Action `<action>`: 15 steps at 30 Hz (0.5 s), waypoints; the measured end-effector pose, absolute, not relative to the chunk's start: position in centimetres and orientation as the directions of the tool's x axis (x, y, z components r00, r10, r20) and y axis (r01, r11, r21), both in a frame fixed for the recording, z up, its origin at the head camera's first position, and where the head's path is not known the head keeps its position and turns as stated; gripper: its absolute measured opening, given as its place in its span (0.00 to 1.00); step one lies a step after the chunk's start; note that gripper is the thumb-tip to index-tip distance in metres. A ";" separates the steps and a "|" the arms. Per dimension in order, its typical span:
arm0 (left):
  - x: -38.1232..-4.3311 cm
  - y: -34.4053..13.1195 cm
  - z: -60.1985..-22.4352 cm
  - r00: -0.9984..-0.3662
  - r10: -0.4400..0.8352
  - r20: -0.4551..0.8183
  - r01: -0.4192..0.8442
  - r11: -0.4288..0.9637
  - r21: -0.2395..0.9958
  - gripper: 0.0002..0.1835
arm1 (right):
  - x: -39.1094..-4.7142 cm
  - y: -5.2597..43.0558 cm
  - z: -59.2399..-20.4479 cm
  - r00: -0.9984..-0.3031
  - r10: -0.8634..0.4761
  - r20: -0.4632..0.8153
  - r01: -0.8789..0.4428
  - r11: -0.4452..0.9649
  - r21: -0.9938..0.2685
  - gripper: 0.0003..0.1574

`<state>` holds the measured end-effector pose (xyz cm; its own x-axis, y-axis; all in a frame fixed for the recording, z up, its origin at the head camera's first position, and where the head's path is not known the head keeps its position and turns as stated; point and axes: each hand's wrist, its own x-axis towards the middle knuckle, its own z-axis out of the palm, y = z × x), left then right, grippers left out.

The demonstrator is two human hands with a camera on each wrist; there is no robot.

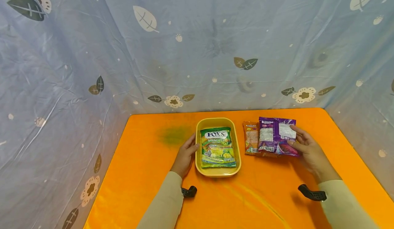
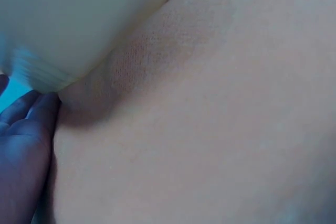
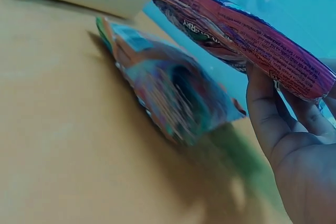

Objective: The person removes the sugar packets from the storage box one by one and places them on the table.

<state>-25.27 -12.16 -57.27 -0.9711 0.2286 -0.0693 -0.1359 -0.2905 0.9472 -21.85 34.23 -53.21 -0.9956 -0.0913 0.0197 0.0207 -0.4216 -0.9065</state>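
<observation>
Trainee: State the condition of the right hand.

Instructor: The right hand pinches the purple packet at its right edge, thumb on the near face, fingers behind. The grip is closed down to the packet's thickness. The right wrist view shows the packet raised above the table surface, apart from it. The face with the printed text panels is toward the head camera.

Trainee: What is located beneath it?

Instructor: The orange packet. It lies on the table to the right of the tray, just beside it, and in the head view it is partly covered by the purple packet.

Trainee: State the condition of the left hand.

Instructor: The left hand rests against the outer left wall of the tray, fingers extended. The left wrist view is dim and close, so I cannot tell whether the thumb bears on the rim.

Trainee: Tray contents?

Instructor: One green packet, marked FOX'S SPRING TEA, lies flat inside, printed front upward. The tray is yellow, rectangular with rounded corners, and stands on the table.

Trainee: Surroundings?

Instructor: A blue-grey curtain with leaf and flower prints stands behind the table and at both sides.
</observation>
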 end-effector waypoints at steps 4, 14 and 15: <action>-25.3 -12.2 -57.4 -0.971 0.230 -0.065 -0.133 -0.294 0.947 0.33 | -21.7 35.5 -53.1 -0.996 -0.088 0.008 0.031 -0.433 -0.901 0.43; -25.3 -12.2 -57.4 -0.971 0.227 -0.068 -0.133 -0.285 0.949 0.33 | -21.3 38.4 -53.5 -0.995 -0.098 -0.016 0.062 -0.484 -0.873 0.41; -25.3 -12.2 -57.4 -0.971 0.228 -0.068 -0.133 -0.283 0.950 0.33 | -21.3 38.6 -53.5 -0.994 -0.106 -0.012 0.063 -0.492 -0.868 0.40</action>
<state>-25.29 -12.21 -57.36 -0.9713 0.2280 -0.0682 -0.1330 -0.2826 0.9500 -21.27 38.63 -53.54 -0.9943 -0.1059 -0.0124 0.0633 -0.4921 -0.8683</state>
